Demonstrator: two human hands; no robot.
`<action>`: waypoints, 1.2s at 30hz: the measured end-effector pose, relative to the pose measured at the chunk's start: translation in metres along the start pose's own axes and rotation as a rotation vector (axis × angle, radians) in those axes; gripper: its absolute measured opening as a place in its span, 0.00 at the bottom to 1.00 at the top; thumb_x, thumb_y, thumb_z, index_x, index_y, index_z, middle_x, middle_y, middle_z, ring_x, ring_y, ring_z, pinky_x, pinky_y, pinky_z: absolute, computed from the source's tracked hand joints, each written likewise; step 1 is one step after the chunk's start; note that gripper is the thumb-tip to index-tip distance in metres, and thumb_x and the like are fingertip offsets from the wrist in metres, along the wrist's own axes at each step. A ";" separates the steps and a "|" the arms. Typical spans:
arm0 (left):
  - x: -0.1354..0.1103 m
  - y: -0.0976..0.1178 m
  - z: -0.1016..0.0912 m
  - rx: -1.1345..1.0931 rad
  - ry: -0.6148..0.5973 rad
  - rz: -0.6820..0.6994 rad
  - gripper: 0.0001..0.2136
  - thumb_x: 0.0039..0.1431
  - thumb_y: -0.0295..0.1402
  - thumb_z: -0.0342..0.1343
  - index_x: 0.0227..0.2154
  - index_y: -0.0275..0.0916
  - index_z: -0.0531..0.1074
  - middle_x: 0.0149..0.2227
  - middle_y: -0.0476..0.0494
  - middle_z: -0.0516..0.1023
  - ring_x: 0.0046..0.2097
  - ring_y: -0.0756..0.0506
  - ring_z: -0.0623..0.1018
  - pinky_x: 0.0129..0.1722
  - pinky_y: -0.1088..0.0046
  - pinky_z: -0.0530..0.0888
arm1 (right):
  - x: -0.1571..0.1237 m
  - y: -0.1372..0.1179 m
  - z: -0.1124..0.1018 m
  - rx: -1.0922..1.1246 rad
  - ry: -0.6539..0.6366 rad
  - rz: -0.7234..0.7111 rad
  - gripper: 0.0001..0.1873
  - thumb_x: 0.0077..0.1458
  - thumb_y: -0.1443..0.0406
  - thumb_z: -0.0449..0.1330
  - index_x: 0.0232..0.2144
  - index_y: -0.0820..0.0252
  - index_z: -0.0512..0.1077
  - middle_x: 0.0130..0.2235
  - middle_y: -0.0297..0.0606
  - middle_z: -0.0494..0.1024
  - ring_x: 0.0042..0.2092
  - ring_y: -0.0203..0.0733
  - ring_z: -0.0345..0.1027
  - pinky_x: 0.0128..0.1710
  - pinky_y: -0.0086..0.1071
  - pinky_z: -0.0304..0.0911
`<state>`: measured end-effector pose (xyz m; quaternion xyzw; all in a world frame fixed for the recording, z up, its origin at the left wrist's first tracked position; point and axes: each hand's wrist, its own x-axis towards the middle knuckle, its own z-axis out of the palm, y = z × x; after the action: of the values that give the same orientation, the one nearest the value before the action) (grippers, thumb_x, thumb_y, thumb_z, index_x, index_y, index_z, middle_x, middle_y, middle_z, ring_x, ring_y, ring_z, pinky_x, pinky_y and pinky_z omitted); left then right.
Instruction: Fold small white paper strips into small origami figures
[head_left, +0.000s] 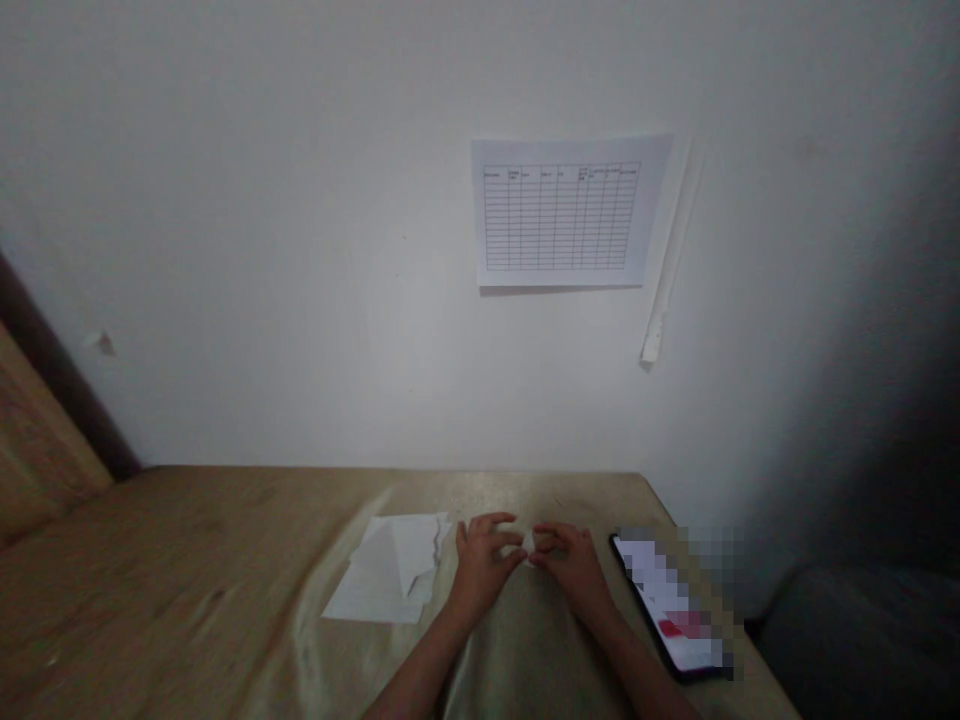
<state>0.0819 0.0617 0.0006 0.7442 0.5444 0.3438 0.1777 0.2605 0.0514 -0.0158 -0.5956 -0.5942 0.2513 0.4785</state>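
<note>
Above the table, my left hand [486,562] and my right hand [574,567] meet almost fingertip to fingertip. Between them shows a small white piece of paper [529,543], pinched by thumb and finger of each hand and partly hidden by the fingertips. The other fingers of both hands are curved and raised. Just left of my left hand lie several white paper sheets [375,575], overlapping, with torn, jagged right edges.
A smartphone [660,605] with its screen lit lies to the right, its surroundings partly pixelated. The brown-covered table [225,600] meets a white wall [300,250]. A printed table sheet [562,215] hangs there beside a loose paper strip [667,270].
</note>
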 end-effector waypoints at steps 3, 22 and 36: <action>0.001 0.000 0.000 -0.014 0.013 -0.013 0.06 0.53 0.32 0.67 0.33 0.51 0.83 0.55 0.46 0.79 0.60 0.35 0.72 0.66 0.35 0.51 | 0.002 -0.002 -0.002 0.034 -0.131 -0.001 0.08 0.42 0.62 0.69 0.30 0.52 0.83 0.42 0.40 0.84 0.52 0.57 0.75 0.67 0.60 0.37; -0.002 0.004 0.003 -0.038 0.050 -0.021 0.05 0.50 0.30 0.68 0.31 0.45 0.80 0.52 0.45 0.79 0.58 0.37 0.74 0.64 0.43 0.59 | -0.002 0.003 -0.003 0.010 -0.159 -0.044 0.09 0.51 0.56 0.66 0.31 0.51 0.82 0.45 0.41 0.83 0.56 0.55 0.71 0.69 0.60 0.32; -0.003 0.007 0.001 -0.017 -0.013 -0.035 0.10 0.44 0.34 0.74 0.32 0.51 0.83 0.57 0.46 0.76 0.60 0.34 0.72 0.66 0.36 0.53 | 0.000 0.004 -0.002 -0.041 -0.096 -0.017 0.06 0.50 0.59 0.66 0.28 0.52 0.82 0.44 0.42 0.83 0.56 0.55 0.70 0.63 0.53 0.54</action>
<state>0.0870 0.0565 0.0039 0.7352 0.5533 0.3404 0.1936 0.2641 0.0517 -0.0182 -0.5876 -0.6265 0.2632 0.4392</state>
